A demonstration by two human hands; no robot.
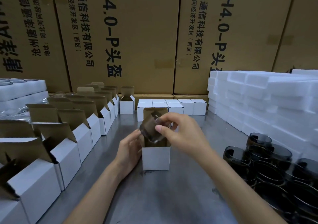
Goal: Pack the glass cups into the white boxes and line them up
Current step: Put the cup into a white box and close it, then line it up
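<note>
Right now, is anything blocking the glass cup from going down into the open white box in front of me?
Nothing visible does. The right hand holds the glass cup tilted just above the open white box, whose lid flap stands up behind. The left hand rests against the box's side, clear of the opening.
</note>
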